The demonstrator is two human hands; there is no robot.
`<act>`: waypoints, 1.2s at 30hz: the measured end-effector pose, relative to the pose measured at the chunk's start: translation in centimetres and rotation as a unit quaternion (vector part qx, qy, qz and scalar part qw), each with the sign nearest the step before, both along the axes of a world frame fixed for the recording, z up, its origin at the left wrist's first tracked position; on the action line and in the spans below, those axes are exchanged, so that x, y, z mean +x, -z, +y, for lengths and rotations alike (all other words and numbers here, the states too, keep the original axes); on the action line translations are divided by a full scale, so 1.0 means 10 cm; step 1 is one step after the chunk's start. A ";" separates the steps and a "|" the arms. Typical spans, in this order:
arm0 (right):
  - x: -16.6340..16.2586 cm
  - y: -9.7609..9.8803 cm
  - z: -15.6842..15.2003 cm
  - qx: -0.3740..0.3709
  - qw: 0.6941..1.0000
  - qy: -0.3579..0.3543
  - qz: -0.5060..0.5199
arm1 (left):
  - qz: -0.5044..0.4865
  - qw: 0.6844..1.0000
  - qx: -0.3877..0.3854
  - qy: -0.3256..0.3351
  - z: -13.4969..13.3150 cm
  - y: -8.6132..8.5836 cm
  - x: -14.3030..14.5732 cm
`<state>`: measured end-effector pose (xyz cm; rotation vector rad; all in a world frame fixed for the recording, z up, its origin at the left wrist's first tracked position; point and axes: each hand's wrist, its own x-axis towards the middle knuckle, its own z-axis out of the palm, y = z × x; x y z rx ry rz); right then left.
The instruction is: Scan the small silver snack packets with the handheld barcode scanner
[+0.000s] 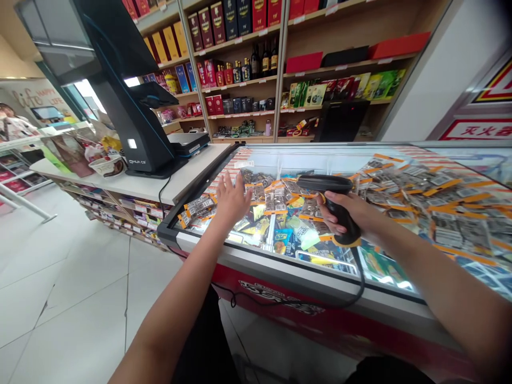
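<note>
My right hand point(344, 210) is wrapped round the grip of a black barcode scanner point(325, 184), its head pointing left over a glass-topped freezer. From the grip a black cord point(362, 274) loops down along the freezer's front. To the left, my left hand point(233, 198) is spread with fingers apart and holds nothing. It is over small orange-edged snack packets point(198, 205) lying on the glass; whether it touches them I cannot tell. More such packets point(276, 196) lie between the hands, and a large pile point(432, 186) covers the right side. Colourful bags point(302, 232) show through the glass.
A black checkout terminal point(140, 122) stands on the white counter point(188, 173) at the left, beside a bowl point(107, 166). Shelves point(240, 40) of boxes and bottles line the back wall. Far left, a person point(16, 125) is partly visible. Tiled floor point(76, 288) lies below.
</note>
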<state>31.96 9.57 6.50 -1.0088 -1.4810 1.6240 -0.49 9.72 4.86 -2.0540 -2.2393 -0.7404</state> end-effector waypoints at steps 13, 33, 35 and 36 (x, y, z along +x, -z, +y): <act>-0.03 -0.01 -0.01 0.002 1.000 -0.015 0.008 | 0.186 0.972 -0.112 -0.095 -0.34 -0.28 -1.13; -0.06 -0.04 -0.05 0.024 0.998 -0.045 0.020 | -0.555 0.819 0.053 0.135 0.58 -0.02 0.52; -0.06 -0.04 -0.05 0.019 0.999 -0.045 0.015 | -0.556 0.817 0.047 0.143 0.56 0.06 0.55; -0.06 -0.04 -0.05 0.017 0.999 -0.046 0.012 | -0.557 0.816 0.048 0.150 0.54 0.09 0.55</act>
